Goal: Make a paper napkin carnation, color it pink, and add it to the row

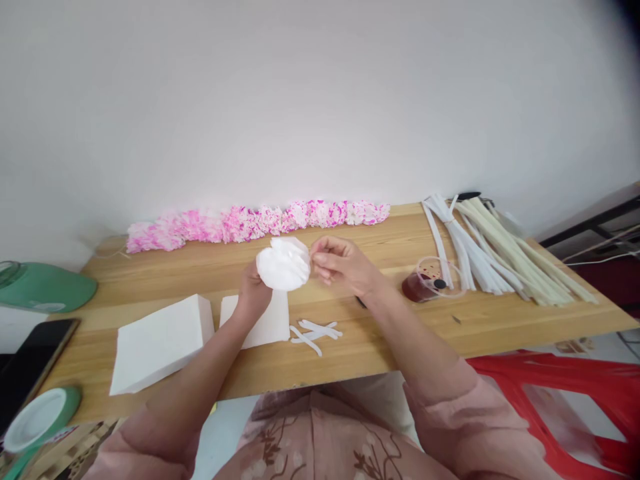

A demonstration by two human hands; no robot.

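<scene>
Holding a white tissue-paper rosette [283, 267] above the wooden table [165, 280], taken here as the centre of the clock. Closing the left hand [254, 291] on its 8 o'clock edge, with some fingers hidden behind the paper. Poising the right hand [341, 262] just beside its 3 o'clock edge, with the fingertips drawn nearly together; cannot tell whether pinching anything fine there.

Seeing at 11 o'clock a pink-and-white paper-flower garland [250, 223], stretched along the foot of the wall [310, 100]. Finding at 7 o'clock, partly behind the left hand and forearm, a flat white paper stack [273, 323], and at 8 a thicker white paper block [155, 347]. Noting short white chenille pieces [316, 331] crossed over one another at 5. Seeing toward 3 a clear plastic cup [419, 287] with dark red liquid, then a bundle of white chenille stems [463, 240], then beside it a cream bundle [525, 257]. Spotting a green container [55, 287] at 9 and, nearer 8, a dark smartphone [35, 360].
</scene>
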